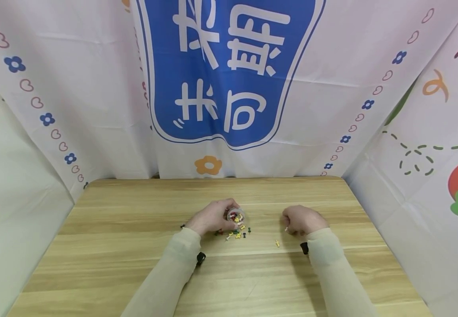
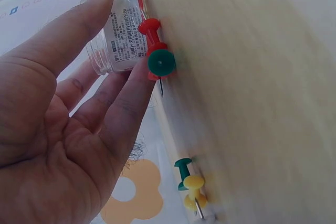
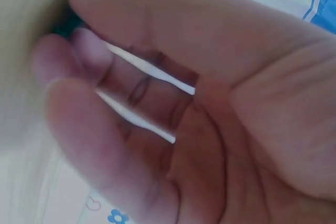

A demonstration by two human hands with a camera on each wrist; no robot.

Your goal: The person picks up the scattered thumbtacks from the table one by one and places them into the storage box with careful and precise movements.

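A small clear plastic jar (image 2: 123, 32) with a printed label stands on the wooden table, and my left hand (image 1: 212, 216) holds it between thumb and fingers. Colourful push pins (image 1: 237, 217) show through its round mouth. Around the jar lie loose push pins, among them a red one (image 2: 151, 32) and a green one (image 2: 161, 63) close to my left fingertips. To the right, my right hand (image 1: 303, 219) is low at the tabletop. Its thumb and fingertips pinch a dark green push pin (image 3: 68, 23), mostly hidden by the fingers.
A yellow push pin (image 1: 277, 243) lies between the hands, and a white one (image 1: 286, 229) is beside the right hand. A dark pin (image 1: 182, 226) lies left of the left hand. The wooden table (image 1: 134, 268) ends at a printed white cloth (image 1: 106, 145) behind.
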